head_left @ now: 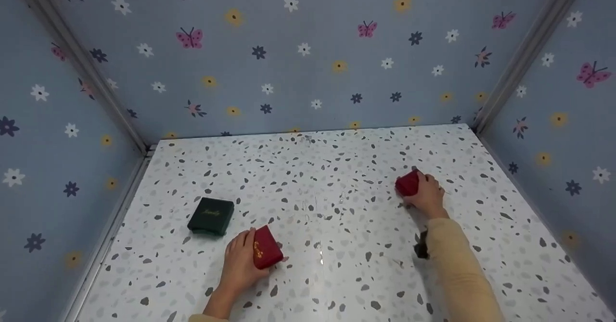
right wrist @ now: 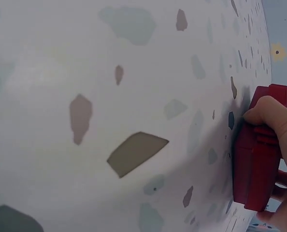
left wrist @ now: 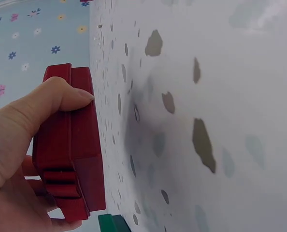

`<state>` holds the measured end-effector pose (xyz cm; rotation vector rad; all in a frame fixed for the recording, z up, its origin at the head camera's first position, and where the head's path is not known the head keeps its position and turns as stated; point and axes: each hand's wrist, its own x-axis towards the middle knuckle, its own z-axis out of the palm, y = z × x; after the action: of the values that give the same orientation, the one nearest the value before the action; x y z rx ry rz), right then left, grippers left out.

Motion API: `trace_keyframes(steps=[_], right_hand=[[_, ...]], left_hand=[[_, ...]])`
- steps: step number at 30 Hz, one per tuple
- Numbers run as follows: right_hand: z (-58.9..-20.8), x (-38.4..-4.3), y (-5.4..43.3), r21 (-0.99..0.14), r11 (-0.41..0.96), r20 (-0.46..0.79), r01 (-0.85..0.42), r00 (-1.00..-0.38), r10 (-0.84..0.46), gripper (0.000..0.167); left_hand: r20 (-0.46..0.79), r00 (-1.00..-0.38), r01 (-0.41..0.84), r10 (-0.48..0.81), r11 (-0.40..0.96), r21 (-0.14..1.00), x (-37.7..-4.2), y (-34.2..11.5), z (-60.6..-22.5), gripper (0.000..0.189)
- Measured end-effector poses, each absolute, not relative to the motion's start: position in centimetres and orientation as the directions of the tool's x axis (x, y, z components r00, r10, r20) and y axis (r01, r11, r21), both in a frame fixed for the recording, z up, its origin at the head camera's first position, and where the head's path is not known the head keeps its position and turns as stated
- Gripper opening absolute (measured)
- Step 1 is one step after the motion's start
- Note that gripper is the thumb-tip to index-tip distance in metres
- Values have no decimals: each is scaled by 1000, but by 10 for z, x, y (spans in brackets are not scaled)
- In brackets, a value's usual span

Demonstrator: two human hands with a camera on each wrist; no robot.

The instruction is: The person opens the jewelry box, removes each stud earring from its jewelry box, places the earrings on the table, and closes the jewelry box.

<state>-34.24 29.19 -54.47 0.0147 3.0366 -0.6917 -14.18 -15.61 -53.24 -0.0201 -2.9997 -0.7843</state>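
My left hand (head_left: pixel 242 263) grips a small red jewelry box (head_left: pixel 267 248) with gold lettering on its lid. In the left wrist view the thumb presses one side of that box (left wrist: pixel 68 140) and the fingers curl round the other, close over the speckled tabletop. Farther off to the right, my right hand (head_left: pixel 427 196) holds a second red box (head_left: pixel 407 183). The right wrist view shows the thumb across this box (right wrist: pixel 257 159), with fingertips behind it. A dark green box (head_left: pixel 211 216) with gold lettering lies just left of my left hand.
The white speckled tabletop (head_left: pixel 337 177) is bounded by blue flowered panels (head_left: pixel 308 38) at the back and both sides. A small dark object (head_left: pixel 421 246) shows beside the right sleeve (head_left: pixel 457 264), partly covered by it.
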Motion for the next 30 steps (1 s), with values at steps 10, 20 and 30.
trace_keyframes(steps=[10,20,30], right_hand=[[-538,-339,287,-422,907,-6,-11,-1000,-15,96],[-529,-333,287,-399,914,17,-66,-998,-65,94],[-515,-324,284,-384,915,39,-127,-992,-121,91]], left_hand=[[-14,-998,-54,-55,875,482,-136,-175,-538,97],[-15,-995,-94,-98,877,470,-124,-196,-544,96],[-110,-982,-186,-153,884,430,-118,-215,-544,103]])
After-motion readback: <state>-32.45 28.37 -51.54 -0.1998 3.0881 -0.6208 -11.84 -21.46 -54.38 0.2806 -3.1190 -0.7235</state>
